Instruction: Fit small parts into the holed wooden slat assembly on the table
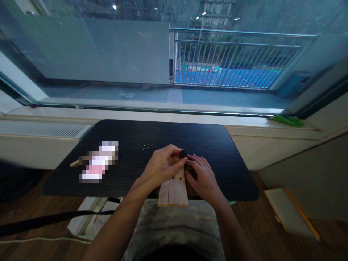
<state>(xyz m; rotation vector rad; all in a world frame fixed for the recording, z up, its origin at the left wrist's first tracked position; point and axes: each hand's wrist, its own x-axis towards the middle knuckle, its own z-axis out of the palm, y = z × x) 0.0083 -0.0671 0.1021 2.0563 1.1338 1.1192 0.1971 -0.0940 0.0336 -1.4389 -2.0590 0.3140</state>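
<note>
My left hand point(165, 163) pinches a small round black piece point(183, 154) between thumb and fingers, over the far end of some pale wooden slats point(173, 195). The slats lie side by side, with small dark holes in them, and their near ends stick out past the table edge. My right hand point(202, 177) rests just right of the slats, fingers stretched out and the index fingertip close to the black piece. Whether it touches that piece I cannot tell. Under the slats is a brown wooden thing point(192, 186), mostly hidden by my hands.
On the black table point(217, 145) lie several small screws or nails point(147, 146). A blurred-out phone-like object point(99, 163) covers part of a wooden stick point(74, 164) at left. A window sill point(163, 116) runs behind, with a green cloth point(288, 120) at right. A white box point(84, 217) stands below.
</note>
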